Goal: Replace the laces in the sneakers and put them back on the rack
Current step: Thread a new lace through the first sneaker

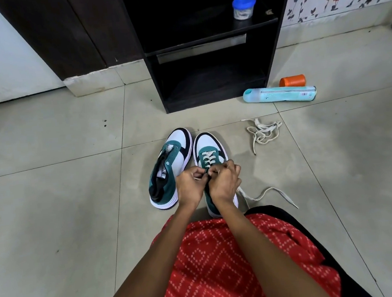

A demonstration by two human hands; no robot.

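The pale grey tiled floor (52, 196) carries everything, and the person sits on it facing the dark brown open shoe rack (154, 81), which stands at the far edge of the floor against the wall. Its lower shelf is bare in view, probably where the pair goes back.

The two teal, white and black sneakers lie side by side at the middle of the floor, toes toward the rack and heels toward the person, so the eyelets face up within easy reach. The unlaced sneaker (168, 172) lies to the left, its tongue slack. The part-laced sneaker (208, 147), touching or just beside it, already shows several cream crossings above the toe.

A teal plastic bottle (280, 93) lies on its side by the rack's right foot, an orange cup (293, 81) just behind it. A loose cream lace (263, 131) is heaped to the right of the sneakers, apart from them; I cannot tell whether it is an old one or the spare.

The left hand (190, 186) and right hand (224, 181) meet over the upper eyelets of the part-laced sneaker. Both sets of fingers are curled tight. The left fingertips (200, 171) pinch a short bit of the threaded cream lace (209, 158), and the right fingers (218, 167) seem to nip it at the tongue, its free tail trailing out past the heel. The work looks under halfway done.
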